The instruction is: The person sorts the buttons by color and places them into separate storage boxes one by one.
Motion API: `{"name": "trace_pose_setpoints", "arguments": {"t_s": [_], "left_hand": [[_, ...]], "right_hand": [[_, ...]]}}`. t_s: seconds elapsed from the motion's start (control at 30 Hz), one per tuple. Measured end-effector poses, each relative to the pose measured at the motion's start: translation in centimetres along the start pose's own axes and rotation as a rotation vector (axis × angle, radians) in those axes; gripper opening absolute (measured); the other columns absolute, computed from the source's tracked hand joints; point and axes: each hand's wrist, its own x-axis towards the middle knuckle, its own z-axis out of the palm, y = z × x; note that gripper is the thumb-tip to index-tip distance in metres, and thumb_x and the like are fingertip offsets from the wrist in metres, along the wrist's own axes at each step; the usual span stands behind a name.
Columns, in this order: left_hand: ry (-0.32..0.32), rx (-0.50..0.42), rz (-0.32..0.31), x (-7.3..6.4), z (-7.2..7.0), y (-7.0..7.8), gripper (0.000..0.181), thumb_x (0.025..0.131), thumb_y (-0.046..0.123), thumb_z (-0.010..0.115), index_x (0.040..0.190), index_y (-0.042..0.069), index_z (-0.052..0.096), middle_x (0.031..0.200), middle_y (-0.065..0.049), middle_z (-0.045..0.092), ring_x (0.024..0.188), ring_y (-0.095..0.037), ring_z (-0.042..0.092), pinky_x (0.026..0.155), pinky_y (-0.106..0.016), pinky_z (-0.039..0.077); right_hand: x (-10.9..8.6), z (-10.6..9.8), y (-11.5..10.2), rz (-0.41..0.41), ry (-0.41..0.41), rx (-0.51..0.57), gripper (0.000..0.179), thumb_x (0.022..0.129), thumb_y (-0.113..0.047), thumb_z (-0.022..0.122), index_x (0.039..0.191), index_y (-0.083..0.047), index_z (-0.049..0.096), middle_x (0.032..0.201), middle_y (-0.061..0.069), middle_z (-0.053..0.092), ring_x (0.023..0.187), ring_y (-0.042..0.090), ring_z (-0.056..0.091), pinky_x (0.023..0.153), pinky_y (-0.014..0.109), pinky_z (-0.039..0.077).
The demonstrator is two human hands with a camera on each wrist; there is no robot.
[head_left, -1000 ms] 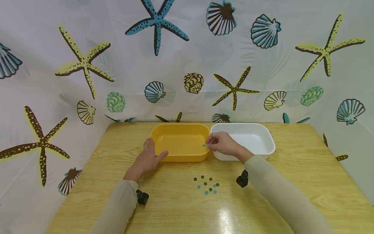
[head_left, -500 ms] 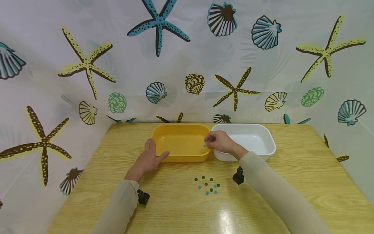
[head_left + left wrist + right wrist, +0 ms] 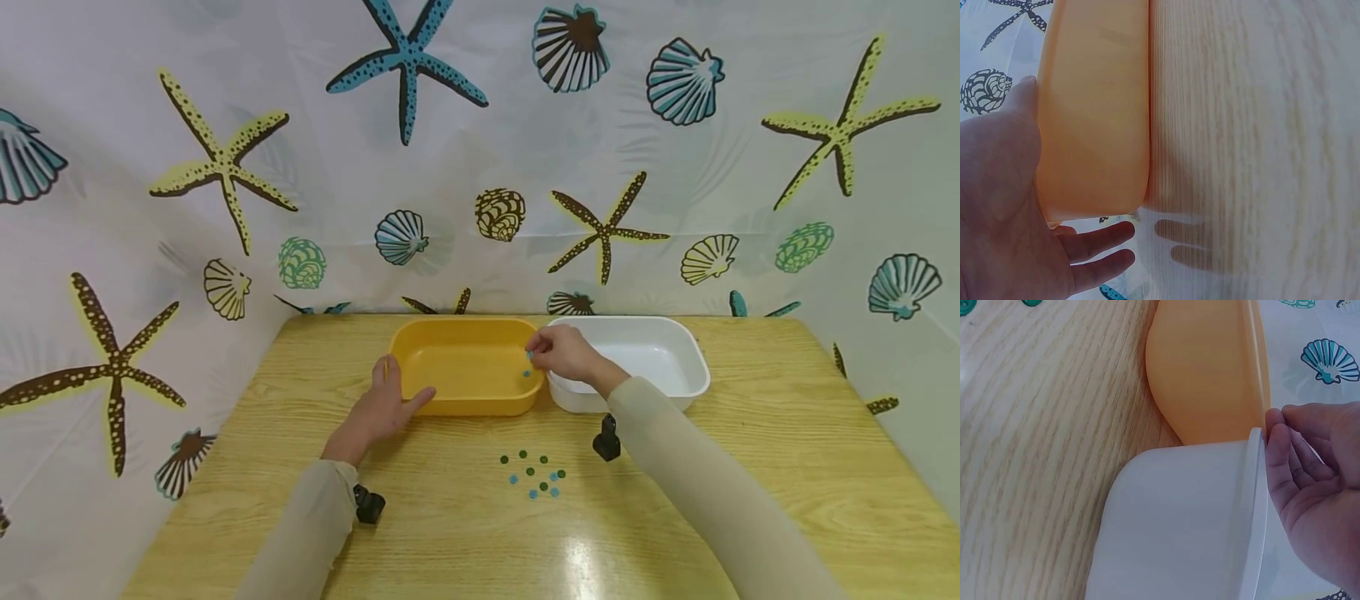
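Observation:
My left hand (image 3: 377, 408) rests at the near left corner of an orange plastic tub (image 3: 457, 407), thumb along the front rim, fingers straight by the left end. In the left wrist view, two fingers (image 3: 1100, 244) reach past the tub's end without gripping it. My right hand (image 3: 564, 353) is over the side where the orange tub meets a white tub (image 3: 660, 367). Its fingertips pinch a small blue button (image 3: 529, 355), mostly hidden by the fingers. Inside the orange tub, near its right end, lies another blue button (image 3: 527, 373).
Several green buttons (image 3: 530, 472) and blue buttons (image 3: 533, 494) lie loose on the wooden table (image 3: 450, 533) in front of the tubs. A white cloth (image 3: 345, 183) printed with starfish and shells hangs behind and at both sides.
The right hand has risen slightly away from the button in the orange tub, a blue button still at its fingertips. The left hand stays at the tub's corner.

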Motion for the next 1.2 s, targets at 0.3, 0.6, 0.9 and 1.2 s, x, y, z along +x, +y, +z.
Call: {"name": "trace_pose_setpoints", "arguments": {"t_s": [0.3,0.6,0.9,1.2], "left_hand": [[0.000,0.009,0.010,0.0,-0.1,0.2,0.109,0.088,0.072,0.035,0.146,-0.009,-0.011,0.151,-0.028,-0.009,0.093,-0.038,0.058,0.083,-0.048,0.047],[0.012,0.005,0.001,0.0,-0.1,0.4,0.107,0.089,0.069,0.038,0.146,-0.009,-0.009,0.150,-0.028,-0.008,0.094,-0.038,0.056,0.086,-0.050,0.046],[0.011,0.012,-0.008,0.0,0.0,0.4,0.110,0.087,0.073,0.035,0.146,-0.009,-0.009,0.151,-0.027,-0.009,0.096,-0.038,0.056,0.086,-0.049,0.046],[0.012,0.002,-0.008,0.0,0.0,0.5,0.107,0.089,0.069,0.038,0.146,-0.008,-0.010,0.151,-0.029,-0.008,0.099,-0.042,0.056,0.085,-0.050,0.046]], "right_hand": [[1.0,-0.2,0.3,0.039,0.022,-0.006,0.016,0.089,-0.005,0.060,0.103,0.001,0.066,0.088,0.008,0.064,0.077,0.017,0.061,0.067,0.026,0.050],[1.7,-0.3,0.7,0.031,0.040,0.056,0.018,0.092,-0.006,0.058,0.107,0.001,0.066,0.092,0.010,0.065,0.081,0.021,0.063,0.067,0.028,0.050],[2.5,-0.3,1.0,0.031,0.043,0.063,0.021,0.093,-0.008,0.058,0.111,0.002,0.065,0.094,0.012,0.066,0.084,0.026,0.063,0.064,0.028,0.050],[3.0,-0.1,1.3,0.050,0.056,0.068,0.021,0.093,-0.009,0.058,0.110,-0.001,0.066,0.092,0.010,0.066,0.080,0.021,0.062,0.064,0.028,0.049]]}}
